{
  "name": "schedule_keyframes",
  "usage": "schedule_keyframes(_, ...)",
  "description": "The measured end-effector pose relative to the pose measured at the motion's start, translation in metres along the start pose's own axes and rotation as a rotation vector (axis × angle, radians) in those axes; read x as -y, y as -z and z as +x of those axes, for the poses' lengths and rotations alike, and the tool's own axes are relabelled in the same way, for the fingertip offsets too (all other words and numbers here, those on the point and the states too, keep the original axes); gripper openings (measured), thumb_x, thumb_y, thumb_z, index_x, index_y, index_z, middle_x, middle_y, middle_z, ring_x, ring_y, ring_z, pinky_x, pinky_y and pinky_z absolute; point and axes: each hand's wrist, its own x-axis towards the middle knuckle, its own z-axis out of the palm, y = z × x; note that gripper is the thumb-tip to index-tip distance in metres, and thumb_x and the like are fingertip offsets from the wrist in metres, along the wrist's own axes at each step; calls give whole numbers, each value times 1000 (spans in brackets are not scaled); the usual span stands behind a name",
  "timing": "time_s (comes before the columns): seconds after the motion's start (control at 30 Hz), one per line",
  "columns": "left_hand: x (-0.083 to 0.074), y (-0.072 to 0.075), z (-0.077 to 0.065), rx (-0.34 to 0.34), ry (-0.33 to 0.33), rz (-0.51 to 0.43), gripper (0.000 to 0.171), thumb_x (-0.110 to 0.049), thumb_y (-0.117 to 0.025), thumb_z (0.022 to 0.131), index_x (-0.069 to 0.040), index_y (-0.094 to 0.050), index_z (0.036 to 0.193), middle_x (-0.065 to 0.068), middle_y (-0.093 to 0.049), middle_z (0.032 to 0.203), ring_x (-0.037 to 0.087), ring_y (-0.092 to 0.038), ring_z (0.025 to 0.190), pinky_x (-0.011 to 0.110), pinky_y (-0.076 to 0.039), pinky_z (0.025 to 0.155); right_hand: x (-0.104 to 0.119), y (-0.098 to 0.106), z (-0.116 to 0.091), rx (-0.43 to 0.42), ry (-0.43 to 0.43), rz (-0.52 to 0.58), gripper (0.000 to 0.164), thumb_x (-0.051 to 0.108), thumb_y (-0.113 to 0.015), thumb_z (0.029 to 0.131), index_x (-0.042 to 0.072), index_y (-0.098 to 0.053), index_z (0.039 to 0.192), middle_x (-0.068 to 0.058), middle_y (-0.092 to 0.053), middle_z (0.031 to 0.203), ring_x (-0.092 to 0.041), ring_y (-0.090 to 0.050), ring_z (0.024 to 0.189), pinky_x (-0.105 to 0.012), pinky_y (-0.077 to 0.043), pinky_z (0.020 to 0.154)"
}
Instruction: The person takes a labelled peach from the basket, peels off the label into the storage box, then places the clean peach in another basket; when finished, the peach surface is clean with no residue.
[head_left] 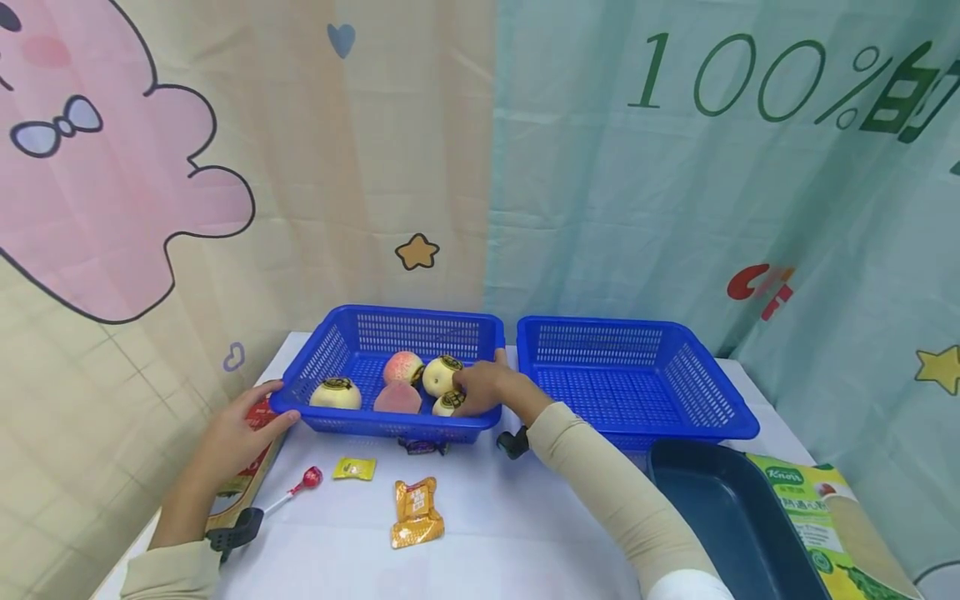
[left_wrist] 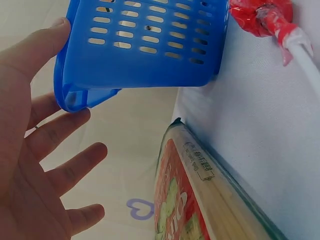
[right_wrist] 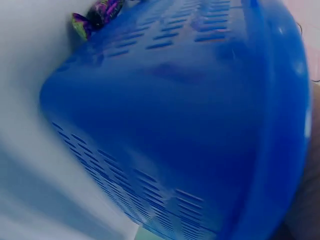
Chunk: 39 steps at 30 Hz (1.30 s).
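Observation:
A blue basket (head_left: 397, 427) holds several round fruits: pale yellow ones with dark printed marks, such as the one at its left (head_left: 335, 394), and two pink peaches (head_left: 402, 367). My left hand (head_left: 242, 433) pinches the basket's left front corner; in the left wrist view its thumb lies on the rim and the other fingers spread below. Inside the right end, my right hand (head_left: 491, 387) reaches down with thumb and forefinger round a small pale yellow fruit (head_left: 447, 405). Another pale yellow fruit (head_left: 439, 377) lies against that forefinger. The basket wall (right_wrist: 165, 100) hides the fingers in the right wrist view.
A second blue basket (head_left: 637, 435) stands at right, with a dark tray (head_left: 720, 500) and a Knorr bag (head_left: 825, 517) before it. In front lie a lollipop (head_left: 311, 477), a yellow candy (head_left: 355, 468), an orange packet (head_left: 417, 512) and a purple candy (head_left: 422, 447). A red-fronted package (left_wrist: 185, 195) stands at left.

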Motion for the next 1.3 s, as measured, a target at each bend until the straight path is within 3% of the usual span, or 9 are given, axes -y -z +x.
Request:
schedule_keyframes(0.13, 0, 0, 0, 7, 8, 5, 78, -52, -66, 95, -8, -40, 154, 36, -37, 149, 62, -36, 130, 81, -36, 88, -5, -2, 1, -52, 36, 2, 49, 64, -72, 82, 22, -69, 107, 12, -64, 84, -12, -58, 83, -55, -28, 100)
schedule_keyframes(0.23, -1, 0, -1, 10, 13, 6, 78, -54, -65, 95, -9, -40, 154, 35, -37, 150, 61, -35, 131, 82, -35, 89, -12, 1, 0, -95, 71, 14, 55, 65, -72, 80, 21, -68, 112, 12, -61, 81, -11, -55, 80, -49, -33, 92)
schedule_keyframes(0.37, -2, -2, 0, -5, 5, 6, 78, -54, -65, 95, -7, -41, 153, 36, -37, 149, 62, -36, 130, 81, -35, 89, -22, 15, -10, -160, 136, 83, 63, 58, -76, 76, 18, -66, 123, 12, -62, 89, -11, -56, 82, -39, -40, 83)
schedule_keyframes(0.53, -1, -3, 1, -33, -15, 6, 76, -51, -65, 96, -6, -42, 152, 37, -39, 147, 62, -38, 128, 81, -37, 88, -31, 36, -43, -241, 212, 221, 70, 55, -81, 76, 15, -62, 130, 7, -64, 107, -14, -61, 91, -28, -52, 72)
schedule_keyframes(0.73, 0, -5, 0, -50, -32, 8, 74, -49, -66, 97, -4, -43, 151, 38, -42, 144, 62, -41, 125, 81, -37, 87, -35, 45, -100, -350, 324, 228, 66, 40, -81, 78, 14, -59, 134, 7, -63, 119, -9, -58, 99, -28, -52, 80)
schedule_keyframes(0.87, 1, -5, 0, -71, -51, 11, 72, -47, -66, 97, -3, -44, 149, 38, -43, 143, 63, -41, 125, 81, -36, 89, -33, 31, -140, -377, 399, 233, 65, 34, -84, 76, 14, -58, 132, 8, -62, 118, -7, -58, 101, -27, -54, 82)
schedule_keyframes(1.0, 3, -5, 0, -84, -66, 14, 69, -44, -67, 97, -2, -45, 148, 39, -44, 141, 63, -42, 124, 80, -36, 90, -29, 1, -166, -326, 406, 231, 67, 36, -87, 74, 19, -57, 132, 12, -62, 118, -4, -58, 102, -27, -53, 88)
schedule_keyframes(1.3, 3, -9, -2, -89, -67, 9, 68, -42, -68, 97, -1, -45, 147, 40, -45, 139, 64, -43, 122, 80, -36, 88, -39, -61, -175, -135, 329, 248, 61, 45, -86, 79, 26, -57, 130, 19, -59, 118, 0, -56, 107, -30, -52, 94)
